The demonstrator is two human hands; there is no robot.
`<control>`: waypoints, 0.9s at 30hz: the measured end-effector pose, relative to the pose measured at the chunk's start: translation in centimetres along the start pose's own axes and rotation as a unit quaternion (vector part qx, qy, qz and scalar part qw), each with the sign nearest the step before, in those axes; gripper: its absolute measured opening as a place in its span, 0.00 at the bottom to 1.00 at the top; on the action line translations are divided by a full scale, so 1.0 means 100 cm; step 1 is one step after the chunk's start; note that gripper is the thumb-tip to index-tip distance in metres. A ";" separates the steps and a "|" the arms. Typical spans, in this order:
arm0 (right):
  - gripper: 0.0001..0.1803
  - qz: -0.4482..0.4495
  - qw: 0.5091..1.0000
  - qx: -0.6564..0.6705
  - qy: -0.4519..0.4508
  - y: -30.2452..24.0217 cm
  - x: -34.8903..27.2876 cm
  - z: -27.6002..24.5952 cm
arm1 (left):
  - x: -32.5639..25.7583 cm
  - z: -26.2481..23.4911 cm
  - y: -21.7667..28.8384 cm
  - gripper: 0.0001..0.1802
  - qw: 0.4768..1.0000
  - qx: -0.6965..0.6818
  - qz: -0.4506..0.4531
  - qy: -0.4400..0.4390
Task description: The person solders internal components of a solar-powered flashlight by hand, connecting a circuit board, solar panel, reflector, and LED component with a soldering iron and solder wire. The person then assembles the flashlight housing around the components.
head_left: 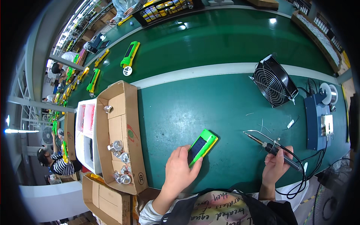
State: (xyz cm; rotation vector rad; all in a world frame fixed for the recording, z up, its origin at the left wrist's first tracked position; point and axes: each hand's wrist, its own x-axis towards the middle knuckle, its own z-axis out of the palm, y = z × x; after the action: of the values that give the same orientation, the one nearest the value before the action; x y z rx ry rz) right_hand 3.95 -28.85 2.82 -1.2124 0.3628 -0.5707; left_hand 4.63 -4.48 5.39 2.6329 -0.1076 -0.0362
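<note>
My left hand (179, 168) is closed around the near end of a green and yellow flashlight body (207, 140) with a dark solar panel on its face. The body lies tilted on the green bench, its far end pointing away to the right, and my fingers cover its near end. To the right, my right hand (276, 168) grips a soldering iron (270, 148) by its black handle. A thin metal wire guide runs along the iron, and the tip points left, apart from the flashlight body. Below the handle hangs a looped black cable (302, 180).
A cardboard box (137, 165) of silvery reflectors stands at left, beside a white foam tray (79, 146). At right are a black fan (275, 80) and a blue soldering station (315, 120) with a solder spool (329, 93). Beyond, a green conveyor (210, 41) carries flashlights (130, 54); co-workers sit far left.
</note>
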 end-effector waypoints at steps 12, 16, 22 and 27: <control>0.08 0.016 1.000 -0.007 0.001 0.003 0.005 -0.002 | 0.004 -0.015 0.002 0.23 0.994 0.070 0.015 -0.081; 0.09 0.052 0.999 0.002 0.011 0.000 0.007 0.000 | 0.006 -0.021 0.005 0.23 0.990 0.040 0.023 -0.134; 0.09 0.064 0.998 0.011 0.019 0.002 0.008 -0.006 | 0.003 -0.023 0.007 0.23 0.985 0.016 0.022 -0.169; 0.08 0.075 0.997 0.029 0.015 0.003 0.007 -0.007 | 0.001 -0.016 0.003 0.25 0.984 0.066 0.083 -0.140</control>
State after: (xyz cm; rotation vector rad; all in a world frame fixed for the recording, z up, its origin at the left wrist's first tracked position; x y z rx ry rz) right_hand 4.20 -29.78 2.33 -1.1114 0.4559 -0.4664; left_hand 4.83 -3.95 6.97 2.7252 -0.4399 -0.3541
